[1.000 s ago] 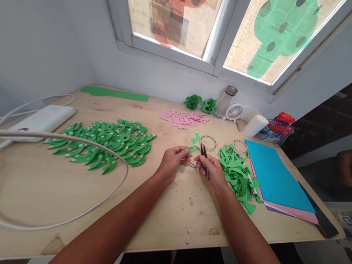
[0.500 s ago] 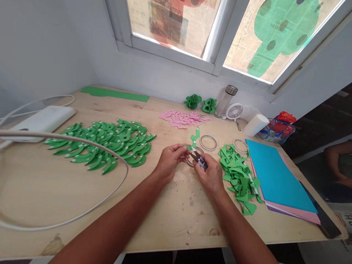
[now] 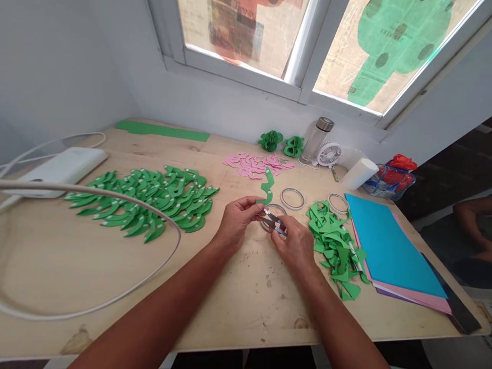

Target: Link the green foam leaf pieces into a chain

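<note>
My left hand point(image 3: 239, 219) pinches a wavy green paper cutout point(image 3: 268, 185) with small white patches on it. The cutout's far end points away from me, toward the pink pieces. In my right hand point(image 3: 295, 240) is a pair of scissors point(image 3: 275, 223), blades parted and pointing left at my left fingertips. A small white bit sits by the blade tips; whether it is tape or backing I cannot tell. Partly hidden under the scissors lies a tape roll point(image 3: 280, 209). Just beyond it rests another tape roll point(image 3: 292, 198).
Green cutouts point(image 3: 154, 202) spread at left, near a looping white cable point(image 3: 169, 256) and white box point(image 3: 65, 169). Pink cutouts point(image 3: 253, 165), a bottle point(image 3: 319, 139) and a small fan point(image 3: 329, 154) stand behind. Green scraps point(image 3: 334, 241) and blue sheets point(image 3: 392, 246) lie right.
The green cutout has turned, its far end swinging left and away from me. The scissors' blades are parted more widely. Both hands stay in about the same place.
</note>
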{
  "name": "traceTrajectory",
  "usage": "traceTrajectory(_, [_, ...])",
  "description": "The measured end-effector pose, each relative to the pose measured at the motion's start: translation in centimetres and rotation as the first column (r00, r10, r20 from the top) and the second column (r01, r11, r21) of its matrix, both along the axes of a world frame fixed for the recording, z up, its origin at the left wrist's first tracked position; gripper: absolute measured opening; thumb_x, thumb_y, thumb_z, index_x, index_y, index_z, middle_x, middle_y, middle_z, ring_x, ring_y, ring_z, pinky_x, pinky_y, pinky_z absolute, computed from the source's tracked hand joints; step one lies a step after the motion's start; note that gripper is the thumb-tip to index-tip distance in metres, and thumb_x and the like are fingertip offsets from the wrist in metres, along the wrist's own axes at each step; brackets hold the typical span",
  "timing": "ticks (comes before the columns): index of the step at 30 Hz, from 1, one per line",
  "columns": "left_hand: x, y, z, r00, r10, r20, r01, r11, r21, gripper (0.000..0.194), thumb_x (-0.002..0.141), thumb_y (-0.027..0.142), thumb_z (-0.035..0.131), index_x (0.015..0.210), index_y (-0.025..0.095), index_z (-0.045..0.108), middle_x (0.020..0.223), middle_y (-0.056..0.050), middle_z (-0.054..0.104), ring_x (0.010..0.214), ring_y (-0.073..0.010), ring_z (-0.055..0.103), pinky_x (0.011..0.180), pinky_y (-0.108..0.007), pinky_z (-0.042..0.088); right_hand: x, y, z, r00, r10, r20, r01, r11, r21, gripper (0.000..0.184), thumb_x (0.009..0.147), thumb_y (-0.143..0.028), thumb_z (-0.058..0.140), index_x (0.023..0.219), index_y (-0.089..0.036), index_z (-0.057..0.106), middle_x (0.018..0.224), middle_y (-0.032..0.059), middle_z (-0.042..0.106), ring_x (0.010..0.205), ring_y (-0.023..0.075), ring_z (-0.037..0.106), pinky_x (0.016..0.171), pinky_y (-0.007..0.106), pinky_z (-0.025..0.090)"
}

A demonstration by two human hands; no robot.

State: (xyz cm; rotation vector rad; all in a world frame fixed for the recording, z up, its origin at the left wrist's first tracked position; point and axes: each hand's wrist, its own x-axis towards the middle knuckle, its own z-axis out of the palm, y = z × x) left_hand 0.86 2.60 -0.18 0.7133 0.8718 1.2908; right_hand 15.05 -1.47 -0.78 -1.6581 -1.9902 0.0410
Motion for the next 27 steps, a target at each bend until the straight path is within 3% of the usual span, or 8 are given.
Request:
traceTrajectory(10, [0.1,0.1,-0.3,0.993,0.029,-0.116,-0.022,0.998,0.066,0.026,0.055,0.023,0.074,0.078,0.012,0.068,0.060,-0.001,0.064,0.054,-0.0114,0.056,0.061,-0.026,0.046,0.0,-0.1,0.0,0.997,-0.014,0.077,0.017,0.999,-0.039,0.015,0.078,-0.027,0.053,0.089,-0.021,0.061,0.079,0.0019,0.067,0.070,0.0165,0.060,0.057,0.024,0.033])
traceTrajectory(19, [0.2,0.3,-1.1,0.958,0.079,-0.276,-0.023,0.980,0.200,0.018,0.059,0.021,0.071,0.076,0.014,0.070,0.064,0.000,0.066,0.057,-0.0112,0.056,0.059,-0.023,0.044,0.0,0.1,0.3,0.990,-0.042,0.137,0.063,0.986,-0.153,0.014,0.080,-0.029,0.050,0.083,-0.022,0.061,0.077,0.0019,0.067,0.066,0.0154,0.059,0.054,0.025,0.027])
traceTrajectory(27, [0.4,0.3,-1.1,0.953,0.100,-0.286,-0.036,0.975,0.220,0.014,0.059,0.020,0.070,0.071,0.015,0.070,0.065,-0.001,0.066,0.058,-0.0117,0.056,0.060,-0.024,0.045,0.0,0.0,0.3,0.990,-0.053,0.134,0.082,0.972,-0.218,0.017,0.081,-0.032,0.049,0.078,-0.022,0.063,0.073,0.0017,0.068,0.063,0.0146,0.057,0.052,0.025,0.025])
